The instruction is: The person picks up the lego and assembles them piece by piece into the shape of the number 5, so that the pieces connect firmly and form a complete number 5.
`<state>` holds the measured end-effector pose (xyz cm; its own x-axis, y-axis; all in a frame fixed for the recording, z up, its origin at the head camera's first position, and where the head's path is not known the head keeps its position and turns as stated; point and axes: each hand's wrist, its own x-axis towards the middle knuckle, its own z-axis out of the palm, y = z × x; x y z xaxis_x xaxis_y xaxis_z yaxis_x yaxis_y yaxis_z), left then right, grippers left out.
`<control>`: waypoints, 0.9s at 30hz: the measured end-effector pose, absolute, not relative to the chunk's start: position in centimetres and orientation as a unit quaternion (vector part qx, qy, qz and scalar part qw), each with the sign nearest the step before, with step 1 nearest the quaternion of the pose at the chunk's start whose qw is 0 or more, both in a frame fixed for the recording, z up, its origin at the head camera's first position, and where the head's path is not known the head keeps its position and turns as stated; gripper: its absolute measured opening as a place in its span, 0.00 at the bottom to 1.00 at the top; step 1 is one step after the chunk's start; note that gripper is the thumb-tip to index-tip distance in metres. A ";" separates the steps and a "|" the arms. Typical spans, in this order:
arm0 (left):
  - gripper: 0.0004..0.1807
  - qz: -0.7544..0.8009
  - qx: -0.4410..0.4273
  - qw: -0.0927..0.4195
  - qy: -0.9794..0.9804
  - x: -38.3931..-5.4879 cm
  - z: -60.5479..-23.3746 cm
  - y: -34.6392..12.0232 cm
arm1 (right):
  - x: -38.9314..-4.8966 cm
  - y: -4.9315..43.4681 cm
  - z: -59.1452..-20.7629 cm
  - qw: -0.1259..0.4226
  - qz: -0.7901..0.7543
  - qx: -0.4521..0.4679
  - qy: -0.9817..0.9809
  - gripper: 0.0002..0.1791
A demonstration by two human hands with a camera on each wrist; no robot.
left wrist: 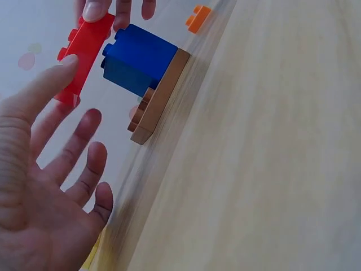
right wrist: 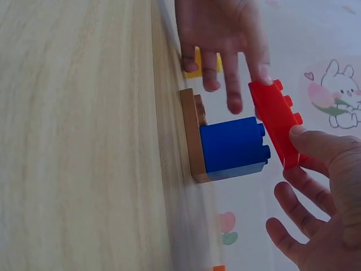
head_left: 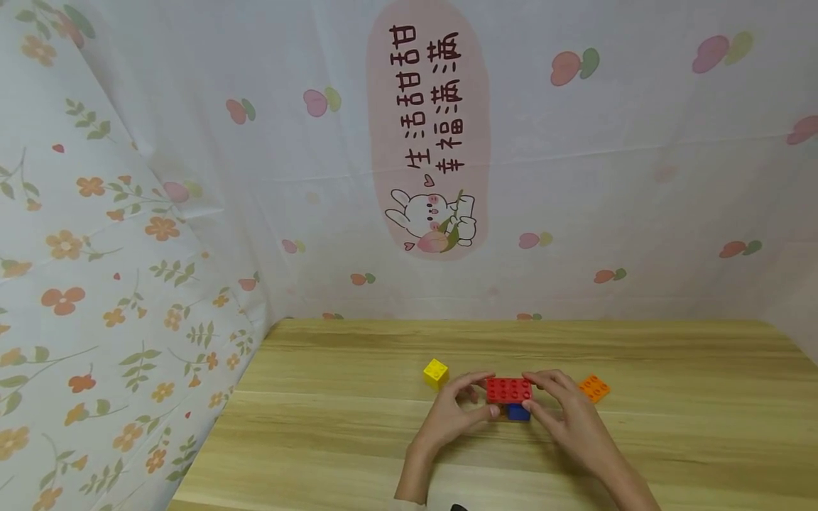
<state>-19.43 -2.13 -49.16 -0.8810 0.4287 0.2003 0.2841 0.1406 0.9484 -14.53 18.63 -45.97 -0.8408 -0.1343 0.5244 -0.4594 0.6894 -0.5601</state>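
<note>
Between them, my left hand [head_left: 449,413] and right hand [head_left: 569,411] pinch a red toy brick [head_left: 508,389] by its two ends, thumbs at the near side, studs up. Below it a blue brick [left wrist: 145,53] sits on one end of a flat brown brick [left wrist: 163,96], which lies on the table. In the right wrist view the red brick [right wrist: 277,121] is tilted, just above the blue brick [right wrist: 232,145] and apart from it. Some studs of the brown brick [right wrist: 192,135] show beside the blue one. The other fingers of both hands are spread.
A yellow brick [head_left: 436,373] stands on the wooden table [head_left: 319,411] just left of my left hand. An orange flat brick [head_left: 594,388] lies beyond my right hand. Printed cloth [head_left: 575,177] hangs behind the table and along its left side.
</note>
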 end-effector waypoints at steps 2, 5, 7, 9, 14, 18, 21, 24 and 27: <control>0.24 0.608 0.228 0.054 0.759 -19.4 -49.1 -2.1 | -14.6 18.6 -46.0 0.224 0.360 0.165 -0.891 0.20; 0.21 0.604 0.219 0.044 0.765 -19.5 -49.0 -2.2 | -14.7 18.6 -46.1 0.216 0.360 0.160 -0.893 0.21; 0.20 0.608 0.216 0.040 0.763 -19.5 -49.0 -2.2 | -14.7 18.7 -46.1 0.212 0.359 0.157 -0.895 0.22; 0.19 0.613 0.211 0.041 0.760 -19.5 -49.0 -2.1 | -14.7 18.8 -46.0 0.210 0.357 0.154 -0.897 0.23; 0.19 0.622 0.208 0.044 0.754 -19.5 -48.7 -2.1 | -14.5 19.0 -45.7 0.205 0.359 0.151 -0.898 0.22; 0.19 0.629 0.217 0.039 0.745 -18.9 -47.4 -2.2 | -14.4 19.0 -45.7 0.195 0.375 0.159 -0.892 0.20; 0.18 0.634 0.218 0.044 0.740 -18.4 -46.2 -2.3 | -14.4 19.1 -45.8 0.185 0.387 0.160 -0.889 0.19; 0.18 0.635 0.220 0.051 0.738 -18.1 -45.8 -2.4 | -14.4 19.2 -45.9 0.170 0.393 0.153 -0.890 0.19; 0.18 0.636 0.228 0.052 0.736 -18.1 -45.8 -2.4 | -14.5 19.2 -46.0 0.161 0.397 0.149 -0.891 0.19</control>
<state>-18.08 -2.40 -45.79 -0.8910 0.4015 0.2121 0.2682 0.0886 0.9593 -14.48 19.23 -46.00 -0.9036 -0.1374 0.4057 -0.3935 0.6407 -0.6594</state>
